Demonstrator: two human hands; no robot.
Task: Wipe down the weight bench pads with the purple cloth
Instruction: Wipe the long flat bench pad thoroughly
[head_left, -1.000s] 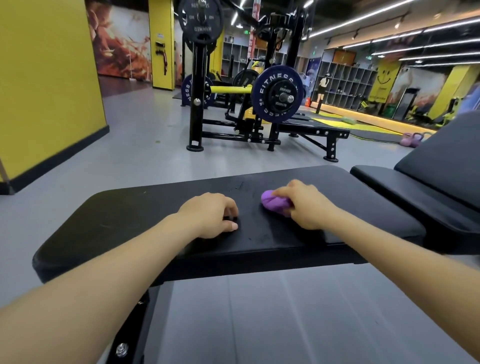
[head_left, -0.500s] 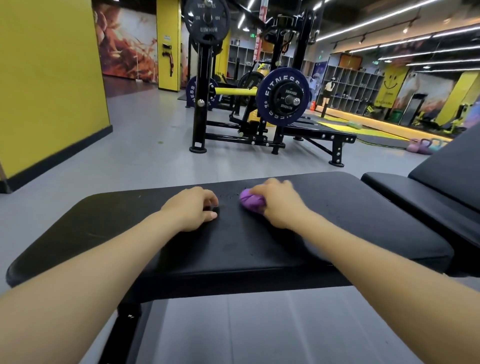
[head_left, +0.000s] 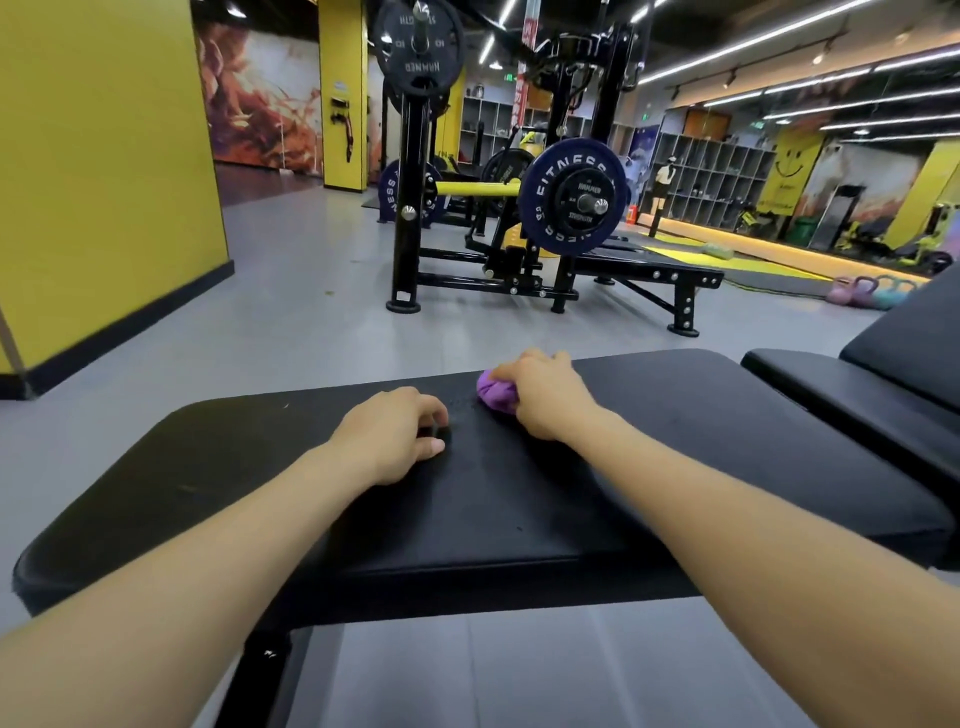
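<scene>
A black bench pad (head_left: 701, 457) runs across the lower middle of the view. My right hand (head_left: 545, 397) presses a bunched purple cloth (head_left: 496, 397) onto the pad near its far edge; most of the cloth is hidden under the fingers. To its left, my left hand (head_left: 397, 436) rests on the pad with fingers curled and nothing in it. A second black pad (head_left: 852, 400) and an inclined backrest (head_left: 914, 332) continue to the right.
A black rack (head_left: 410, 208) loaded with blue weight plates (head_left: 571, 197) stands on the grey floor beyond the bench. A yellow wall (head_left: 104, 171) is at the left. Kettlebells (head_left: 857, 291) sit at the far right, and shelving lines the back.
My right hand has slid the purple cloth away from me toward the pad's far edge. The left hand stays resting on the pad. The camera has shifted slightly.
</scene>
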